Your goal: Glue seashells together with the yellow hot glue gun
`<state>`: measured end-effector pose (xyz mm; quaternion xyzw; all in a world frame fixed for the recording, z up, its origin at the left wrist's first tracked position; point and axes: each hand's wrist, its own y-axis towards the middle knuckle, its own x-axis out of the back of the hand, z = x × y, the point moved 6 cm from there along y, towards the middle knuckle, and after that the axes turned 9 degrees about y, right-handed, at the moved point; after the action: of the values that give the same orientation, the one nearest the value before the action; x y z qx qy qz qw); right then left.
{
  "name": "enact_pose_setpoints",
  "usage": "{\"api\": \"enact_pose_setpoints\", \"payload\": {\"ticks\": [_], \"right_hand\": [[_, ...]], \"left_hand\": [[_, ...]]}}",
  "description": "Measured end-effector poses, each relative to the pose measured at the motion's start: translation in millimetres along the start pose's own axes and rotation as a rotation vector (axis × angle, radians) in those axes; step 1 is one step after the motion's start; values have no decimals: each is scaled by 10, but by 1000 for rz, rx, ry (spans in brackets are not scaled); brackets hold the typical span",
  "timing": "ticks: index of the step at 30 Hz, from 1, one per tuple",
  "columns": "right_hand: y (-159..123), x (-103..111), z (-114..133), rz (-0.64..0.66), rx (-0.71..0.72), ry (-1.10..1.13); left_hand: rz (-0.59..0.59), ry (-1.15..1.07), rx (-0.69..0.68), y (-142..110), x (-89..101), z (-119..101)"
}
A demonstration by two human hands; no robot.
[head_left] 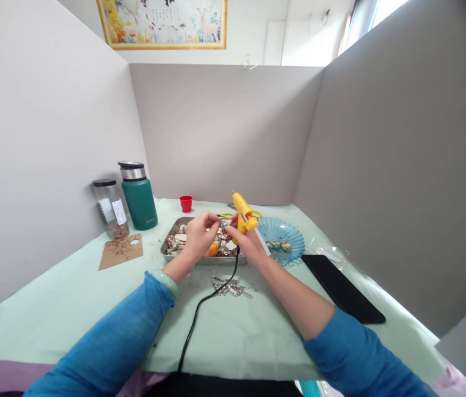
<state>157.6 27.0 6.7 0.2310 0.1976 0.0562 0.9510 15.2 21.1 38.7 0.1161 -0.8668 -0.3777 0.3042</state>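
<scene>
My right hand [250,246] is wrapped round a yellow hot glue gun [242,207], its metal nozzle pointing up and away. A white glue stick [263,242] sticks out of the gun's back, and a black cord [203,302] runs from it toward the table's near edge. My left hand [200,236] is closed in a pinch just left of the gun; whatever its fingertips hold is too small to make out. Under both hands lies a metal tray [200,261] full of small colourful pieces. Several silver safety pins [233,288] lie in a heap before the tray.
A blue scalloped glass plate [294,234] with small beads stands right of the tray. Beyond it lies a black flat pad [340,286]. At left are a green flask [139,201], a clear jar [111,212] and brown card [121,251]. A red cup [185,204] stands behind.
</scene>
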Motion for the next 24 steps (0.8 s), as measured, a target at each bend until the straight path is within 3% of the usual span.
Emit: {"api": "enact_pose_setpoints", "payload": {"ticks": [12, 24], "right_hand": [[5, 12, 8, 5, -3, -16], [11, -1, -18, 31, -43, 18]], "left_hand": [[-55, -12, -148, -11, 0, -38], [-78, -14, -193, -22, 3, -33]]}}
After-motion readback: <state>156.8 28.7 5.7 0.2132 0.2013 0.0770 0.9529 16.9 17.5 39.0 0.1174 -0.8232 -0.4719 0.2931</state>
